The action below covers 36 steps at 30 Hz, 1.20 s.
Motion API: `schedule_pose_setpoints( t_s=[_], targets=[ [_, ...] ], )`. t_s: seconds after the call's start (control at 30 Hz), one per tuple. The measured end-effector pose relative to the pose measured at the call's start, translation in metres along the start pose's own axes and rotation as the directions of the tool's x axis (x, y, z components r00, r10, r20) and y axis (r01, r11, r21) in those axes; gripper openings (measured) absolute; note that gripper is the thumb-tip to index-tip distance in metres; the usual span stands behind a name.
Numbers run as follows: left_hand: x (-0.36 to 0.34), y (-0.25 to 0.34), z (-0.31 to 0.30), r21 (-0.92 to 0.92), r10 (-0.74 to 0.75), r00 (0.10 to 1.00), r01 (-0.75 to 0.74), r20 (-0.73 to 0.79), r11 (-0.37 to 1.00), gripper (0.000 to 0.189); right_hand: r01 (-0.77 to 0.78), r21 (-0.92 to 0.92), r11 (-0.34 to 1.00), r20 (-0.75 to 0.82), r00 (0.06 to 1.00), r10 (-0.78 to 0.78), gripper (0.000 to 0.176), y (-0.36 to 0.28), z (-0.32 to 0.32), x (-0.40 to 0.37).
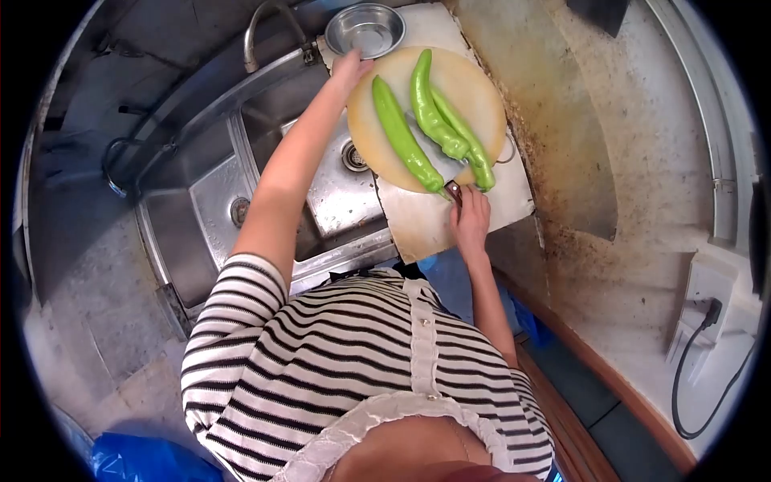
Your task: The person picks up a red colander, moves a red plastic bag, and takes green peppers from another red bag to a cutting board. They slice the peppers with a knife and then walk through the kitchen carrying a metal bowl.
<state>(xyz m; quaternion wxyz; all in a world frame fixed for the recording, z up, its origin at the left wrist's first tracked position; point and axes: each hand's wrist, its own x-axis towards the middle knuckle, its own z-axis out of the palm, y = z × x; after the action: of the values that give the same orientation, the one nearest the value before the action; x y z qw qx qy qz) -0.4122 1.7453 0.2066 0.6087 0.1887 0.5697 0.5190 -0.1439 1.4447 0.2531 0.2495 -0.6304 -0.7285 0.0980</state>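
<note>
Several long green peppers (404, 132) lie on a round cutting board (373, 153). A knife's dark handle (453, 191) sticks out at the board's near edge, its blade partly under the peppers. My right hand (472, 217) is closed round this handle. At the board's far left edge, my left hand (352, 71) touches the near rim of a round metal bowl (365, 30); its fingers are partly hidden between bowl and board.
A double steel sink (341, 197) with drains is left of the board, with a curved faucet (273, 8) behind it. The board rests on a pale slab (418, 229). A stained wall is on the right, with a plugged-in cord (681, 386).
</note>
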Motion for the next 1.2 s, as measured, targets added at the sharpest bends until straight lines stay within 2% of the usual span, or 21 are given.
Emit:
schedule_pose_setpoints(
  t_s=[0.03,0.07,0.1,0.13,0.2,0.27,0.33,0.47,0.57,0.67,0.77,0.87,0.9,0.93,1.0,1.03,1.13,1.17,1.2],
  targets=[
    [-0.016,-0.001,-0.004,0.130,0.011,1.000,-0.014,0.024,0.991,0.040,0.038,-0.037,0.999,-0.017,0.999,-0.039,0.040,0.000,0.002,0.004],
    [-0.039,-0.006,-0.008,0.344,0.222,0.971,-0.239,0.090,0.908,0.040,0.042,-0.029,0.999,-0.003,0.999,-0.042,0.040,0.001,0.002,0.007],
    [-0.066,-0.015,-0.013,0.523,0.395,0.897,-0.439,0.199,0.731,0.042,0.041,-0.019,0.999,0.013,0.999,-0.041,0.040,0.001,0.002,0.010],
    [-0.093,-0.023,-0.016,0.643,0.516,0.784,-0.597,0.344,0.479,0.043,0.039,-0.009,0.999,0.029,0.999,-0.039,0.040,0.001,0.002,0.011],
    [-0.138,-0.025,-0.014,0.487,0.451,0.494,-0.862,0.744,0.140,0.047,0.042,0.003,0.999,0.070,0.997,-0.042,0.039,0.002,0.004,0.013],
    [-0.171,-0.020,-0.006,0.283,0.146,0.273,-0.957,0.951,-0.055,0.048,0.033,0.015,0.999,0.108,0.994,-0.034,0.039,0.002,0.005,0.016],
    [-0.181,-0.028,-0.004,0.269,0.070,0.262,-0.954,0.963,-0.136,0.047,0.015,0.025,1.000,0.143,0.990,-0.018,0.039,0.002,0.004,0.019],
    [-0.179,-0.026,0.001,0.204,-0.067,0.232,-0.937,0.970,-0.284,0.046,0.042,0.094,0.995,0.110,0.993,-0.053,0.040,0.018,0.007,0.027],
    [-0.189,-0.012,-0.001,0.177,-0.146,0.233,-0.930,0.961,-0.322,0.047,-0.023,0.212,0.977,0.115,0.993,-0.002,0.038,0.026,-0.001,0.034],
    [-0.205,0.002,-0.021,0.358,-0.117,0.390,-0.907,0.913,-0.223,0.045,-0.141,0.319,0.937,0.190,0.978,0.082,0.038,0.031,-0.011,0.044],
    [-0.229,0.015,-0.041,0.639,-0.018,0.648,-0.755,0.761,-0.150,0.046,-0.245,0.344,0.907,0.297,0.944,0.142,0.036,0.030,-0.024,0.056],
    [-0.229,-0.009,-0.064,0.782,0.085,0.778,-0.616,0.623,-0.095,0.053,-0.328,0.319,0.889,0.405,0.895,0.185,0.030,0.027,-0.026,0.062],
    [-0.228,-0.018,-0.071,0.745,0.152,0.730,-0.654,0.667,-0.131,0.055,-0.346,0.282,0.895,0.456,0.869,0.193,0.029,0.021,-0.032,0.067],
    [-0.226,-0.027,-0.076,0.775,0.124,0.766,-0.627,0.631,-0.077,0.054,-0.363,0.241,0.900,0.505,0.839,0.204,0.028,0.017,-0.035,0.069],
    [-0.226,-0.038,-0.080,0.826,0.058,0.826,-0.563,0.561,0.031,0.051,-0.277,0.182,0.944,0.471,0.867,0.163,0.025,0.015,-0.024,0.066],
    [-0.225,-0.043,-0.083,0.819,0.044,0.819,-0.573,0.573,0.008,0.049,-0.233,0.150,0.961,0.456,0.879,0.142,0.024,0.014,-0.018,0.064],
    [-0.239,-0.041,-0.081,0.774,0.129,0.773,-0.631,0.621,0.055,0.039,-0.227,0.095,0.969,0.418,0.893,0.168,0.021,0.010,-0.008,0.064],
    [-0.242,-0.039,-0.081,0.773,0.121,0.774,-0.631,0.622,0.063,0.038,-0.222,0.081,0.972,0.403,0.899,0.172,0.021,0.007,-0.006,0.063],
    [-0.245,-0.039,-0.083,0.801,0.048,0.808,-0.588,0.587,0.113,0.039,-0.219,0.068,0.973,0.386,0.905,0.177,0.021,0.004,-0.006,0.062]
  ],
)
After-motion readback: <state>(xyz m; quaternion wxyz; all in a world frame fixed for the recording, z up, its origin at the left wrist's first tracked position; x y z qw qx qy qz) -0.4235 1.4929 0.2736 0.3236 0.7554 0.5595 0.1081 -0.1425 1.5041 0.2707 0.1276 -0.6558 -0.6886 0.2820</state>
